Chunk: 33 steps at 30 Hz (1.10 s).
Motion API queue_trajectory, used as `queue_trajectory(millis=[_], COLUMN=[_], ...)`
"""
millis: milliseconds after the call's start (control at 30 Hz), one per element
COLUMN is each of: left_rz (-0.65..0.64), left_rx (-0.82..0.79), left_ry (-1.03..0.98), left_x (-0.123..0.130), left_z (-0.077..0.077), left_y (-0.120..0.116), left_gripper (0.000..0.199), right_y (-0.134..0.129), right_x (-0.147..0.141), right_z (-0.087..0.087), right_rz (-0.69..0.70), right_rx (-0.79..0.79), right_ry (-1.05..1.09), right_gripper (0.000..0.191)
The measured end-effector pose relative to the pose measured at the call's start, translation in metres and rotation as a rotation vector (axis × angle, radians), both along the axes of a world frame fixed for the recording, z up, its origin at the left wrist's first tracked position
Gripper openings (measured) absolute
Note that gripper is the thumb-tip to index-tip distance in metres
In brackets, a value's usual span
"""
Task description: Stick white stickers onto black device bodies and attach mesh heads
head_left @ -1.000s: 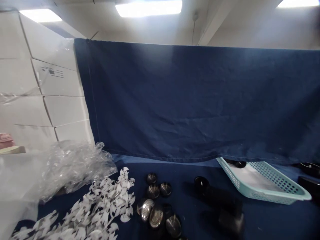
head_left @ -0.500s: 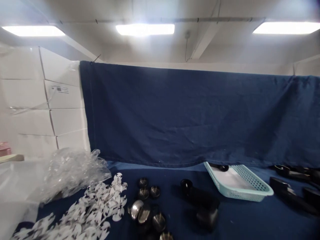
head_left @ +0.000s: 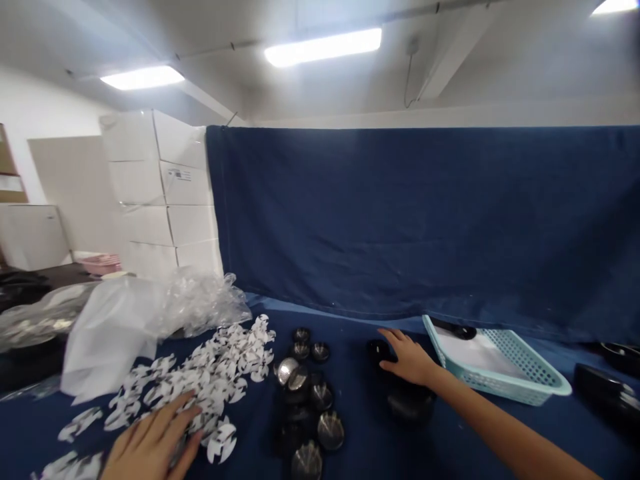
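Both hands have come into view: the left hand [head_left: 150, 443] lies spread on the white paper leaves [head_left: 210, 373], and the open right hand [head_left: 407, 357] sits just beside a black round cap [head_left: 379, 351], near the teal plastic basket [head_left: 495, 363].
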<state>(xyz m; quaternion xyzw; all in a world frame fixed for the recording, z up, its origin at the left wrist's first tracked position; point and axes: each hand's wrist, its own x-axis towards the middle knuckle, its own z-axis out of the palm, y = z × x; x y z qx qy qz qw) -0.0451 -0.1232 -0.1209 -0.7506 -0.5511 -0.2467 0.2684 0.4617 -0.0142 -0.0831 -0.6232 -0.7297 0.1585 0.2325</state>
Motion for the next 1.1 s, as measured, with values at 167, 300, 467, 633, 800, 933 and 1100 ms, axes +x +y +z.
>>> queue_trajectory(millis=[167, 300, 467, 633, 800, 933, 1100], left_rz=[0.047, 0.002, -0.083, -0.126, -0.178, -0.207, -0.229], left_rx=[0.0, -0.015, -0.02, -0.008, 0.006, -0.013, -0.04], left_ry=[0.068, 0.051, 0.015, -0.02, -0.064, -0.066, -0.033], left_x=[0.029, 0.042, 0.055, 0.057, 0.055, 0.06, 0.062], left_z=[0.001, 0.002, 0.003, 0.001, 0.002, 0.004, 0.005], left_y=[0.004, -0.001, -0.009, -0.01, -0.013, -0.018, -0.017], left_gripper=[0.035, 0.032, 0.031, 0.027, 0.021, 0.017, 0.019], right_y=[0.01, 0.01, 0.011, 0.011, -0.001, -0.053, -0.129], right_x=[0.001, 0.002, -0.008, -0.024, -0.027, -0.022, -0.015], right_z=[-0.016, -0.014, -0.01, 0.011, 0.054, 0.06, 0.014], right_rz=[0.037, 0.082, 0.134, 0.101, 0.057, 0.155, 0.217], right_rx=[-0.074, -0.051, -0.02, 0.139, 0.301, 0.227, 0.042], right_ry=[-0.146, -0.169, -0.126, -0.01, 0.263, 0.413, 0.363], right_gripper=[0.056, 0.053, 0.042, 0.047, 0.054, 0.047, 0.059])
